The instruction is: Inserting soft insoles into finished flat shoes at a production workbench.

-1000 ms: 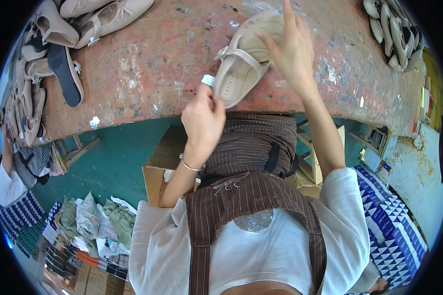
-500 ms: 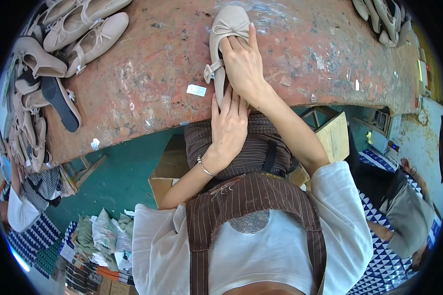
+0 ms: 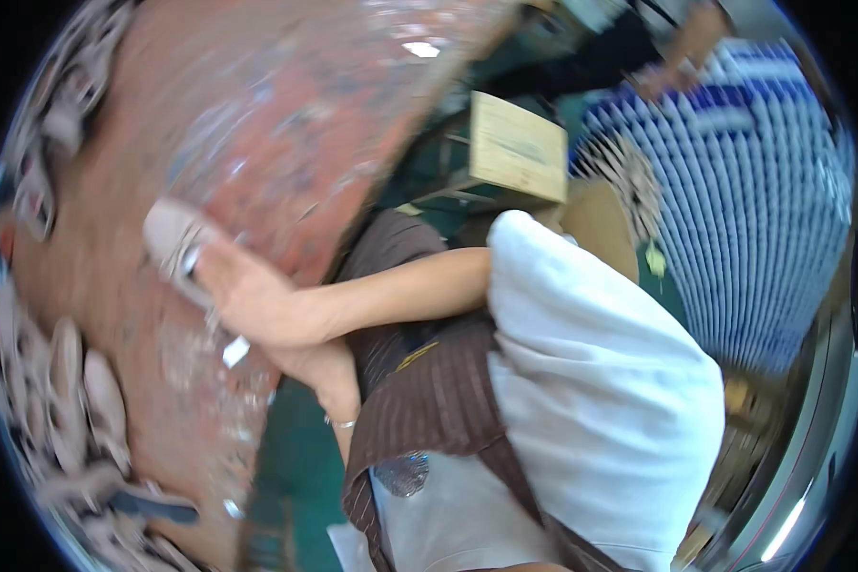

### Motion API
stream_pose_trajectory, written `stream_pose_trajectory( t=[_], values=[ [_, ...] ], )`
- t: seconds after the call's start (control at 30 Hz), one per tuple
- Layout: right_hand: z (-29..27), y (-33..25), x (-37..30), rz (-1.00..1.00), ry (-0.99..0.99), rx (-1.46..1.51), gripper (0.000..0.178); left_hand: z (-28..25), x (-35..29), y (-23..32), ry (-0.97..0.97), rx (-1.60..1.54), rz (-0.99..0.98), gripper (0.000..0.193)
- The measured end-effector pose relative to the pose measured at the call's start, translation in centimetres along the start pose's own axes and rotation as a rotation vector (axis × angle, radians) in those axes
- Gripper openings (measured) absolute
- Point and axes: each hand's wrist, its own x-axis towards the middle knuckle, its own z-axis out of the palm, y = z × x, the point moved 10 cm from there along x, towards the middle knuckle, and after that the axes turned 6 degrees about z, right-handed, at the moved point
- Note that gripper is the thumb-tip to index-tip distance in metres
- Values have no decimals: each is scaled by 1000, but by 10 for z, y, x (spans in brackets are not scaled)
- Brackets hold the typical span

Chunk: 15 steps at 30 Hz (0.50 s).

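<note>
A beige ballet flat (image 3: pixel 172 236) with a small bow lies on the worn reddish table, its toe pointing away from me. My right hand (image 3: pixel 248 294) reaches into its opening, the fingers down inside and closed on the shoe; motion smears them. A small white patch shows at the opening beside the fingers. Behind it, near the heel end, my left hand (image 3: pixel 316 365) is mostly covered by my right hand and forearm, so its fingers are hidden. A bracelet circles that wrist.
More beige shoes (image 3: pixel 67 391) crowd the table's left side, others (image 3: pixel 81 86) lie at the far left. A white label (image 3: pixel 236 352) sits beside the shoe. Right of the table edge stand a wooden stool (image 3: pixel 517 148) and a blue-and-white patterned cloth (image 3: pixel 725 200), with another person's hand (image 3: pixel 672 81) above.
My view has swung to the right, so the table now slants across the left half and the picture blurs. The shoe stays under my hands; my right hand still reaches into it.
</note>
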Motion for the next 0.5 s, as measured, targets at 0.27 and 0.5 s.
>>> stream_pose_trajectory(
  t=[0.27, 0.5],
  values=[
    [5, -17, -9, -217, 88, -134, 46, 11, -6, 2, -222, 896, 301, 38],
    [55, -19, 34, -200, -182, -83, 43, 15, -10, 28, -227, 989, 430, 39]
  ],
)
